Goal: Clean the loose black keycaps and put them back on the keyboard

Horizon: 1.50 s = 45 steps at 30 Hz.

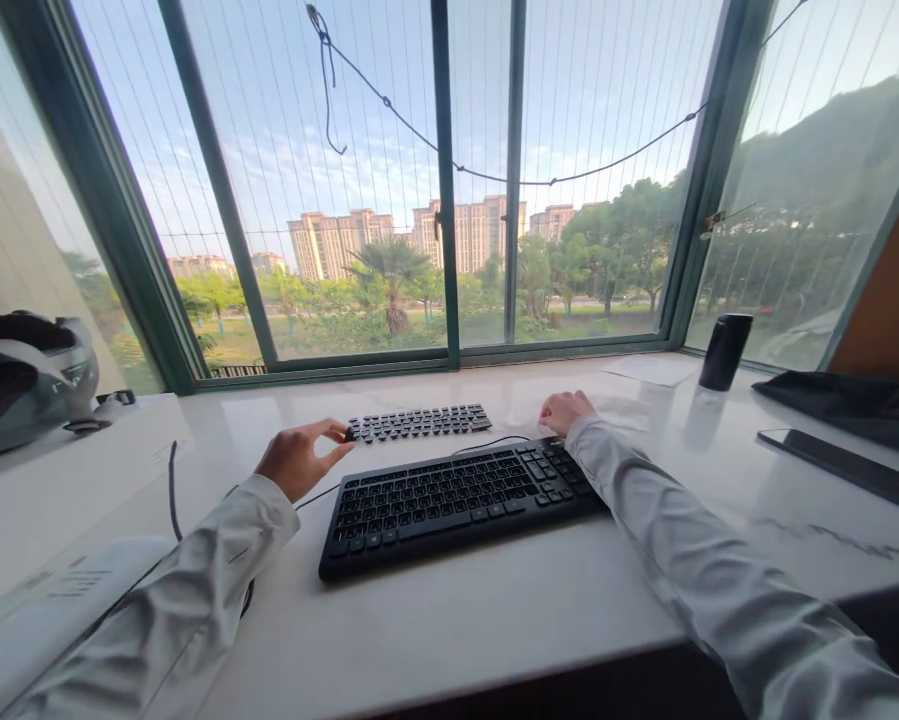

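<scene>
A slim panel of black keys (419,422), like a small keyboard or keyboard cover with a pale base, lies flat on the white counter. My left hand (299,458) pinches its left end between thumb and fingers. Nearer to me sits a full-size black keyboard (449,505), slightly slanted, with its cable running behind it. My right hand (567,411) is closed just beyond the keyboard's far right corner, its fingers curled downward. What it holds, if anything, is hidden. Clear, shiny film (623,412) lies beside that hand. My right sleeve covers the keyboard's right end.
On the right are a phone (846,465), a black cylinder (726,352), a dark cloth bag (854,400) and a white sheet (651,370). A headset-like device (33,375) rests on a white box (81,500) at left. Windows (449,200) border the counter's back.
</scene>
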Each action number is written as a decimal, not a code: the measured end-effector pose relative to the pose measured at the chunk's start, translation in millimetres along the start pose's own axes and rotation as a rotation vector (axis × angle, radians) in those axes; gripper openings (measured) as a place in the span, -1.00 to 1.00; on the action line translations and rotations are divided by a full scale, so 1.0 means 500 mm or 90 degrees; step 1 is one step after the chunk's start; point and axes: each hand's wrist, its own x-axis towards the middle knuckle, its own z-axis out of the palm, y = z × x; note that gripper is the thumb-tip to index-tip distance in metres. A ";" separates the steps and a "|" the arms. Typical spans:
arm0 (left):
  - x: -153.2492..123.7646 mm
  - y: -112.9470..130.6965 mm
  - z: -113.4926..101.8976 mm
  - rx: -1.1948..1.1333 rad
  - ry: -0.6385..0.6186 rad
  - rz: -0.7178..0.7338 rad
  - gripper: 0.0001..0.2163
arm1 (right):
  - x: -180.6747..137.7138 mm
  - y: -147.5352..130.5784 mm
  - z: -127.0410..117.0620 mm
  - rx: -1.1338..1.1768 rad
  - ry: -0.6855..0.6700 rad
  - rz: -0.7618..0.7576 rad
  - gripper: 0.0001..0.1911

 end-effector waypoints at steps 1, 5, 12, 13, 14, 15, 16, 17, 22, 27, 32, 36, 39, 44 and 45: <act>-0.001 0.007 0.002 0.004 0.012 0.011 -0.70 | -0.001 -0.003 -0.008 0.003 0.032 0.001 -0.78; -0.003 0.030 -0.003 0.008 0.056 0.029 -0.71 | -0.016 -0.028 -0.059 0.112 0.234 0.007 -0.72; 0.017 0.123 -0.036 -0.029 0.092 0.064 -0.76 | -0.059 -0.085 -0.118 0.541 0.318 -0.007 -0.62; 0.022 0.145 -0.037 -0.048 0.082 0.077 -0.76 | -0.063 -0.092 -0.118 0.611 0.296 -0.016 -0.60; 0.027 0.169 -0.036 -0.064 0.077 0.089 -0.77 | -0.067 -0.100 -0.114 0.681 0.259 -0.033 -0.58; 0.032 0.193 -0.032 -0.079 0.075 0.098 -0.77 | -0.071 -0.110 -0.109 0.746 0.211 -0.055 -0.57; 0.036 0.217 -0.025 -0.089 0.075 0.102 -0.77 | -0.076 -0.122 -0.103 0.807 0.153 -0.078 -0.56; 0.039 0.239 -0.016 -0.099 0.074 0.103 -0.77 | -0.082 -0.136 -0.095 0.859 0.092 -0.112 -0.56; 0.034 0.306 0.040 -0.101 0.095 0.095 -0.80 | -0.114 -0.200 -0.062 0.944 -0.096 -0.210 -0.55; 0.012 0.300 0.061 -0.035 0.066 0.114 -0.79 | -0.129 -0.230 -0.043 0.950 -0.165 -0.212 -0.50; 0.000 0.283 0.065 0.019 0.027 0.124 -0.63 | -0.133 -0.244 -0.024 0.980 -0.280 -0.237 -0.52; -0.006 0.278 0.069 -0.032 0.061 0.108 -0.63 | -0.130 -0.240 -0.015 1.039 -0.347 -0.216 -0.50; -0.011 0.277 0.072 -0.064 0.081 0.119 -0.70 | -0.127 -0.236 -0.012 1.002 -0.348 -0.195 -0.52; -0.013 0.273 0.081 -0.097 0.110 0.127 -0.72 | -0.123 -0.232 -0.007 0.929 -0.278 -0.174 -0.55; -0.013 0.272 0.083 -0.105 0.115 0.130 -0.73 | -0.122 -0.231 -0.006 0.915 -0.266 -0.176 -0.55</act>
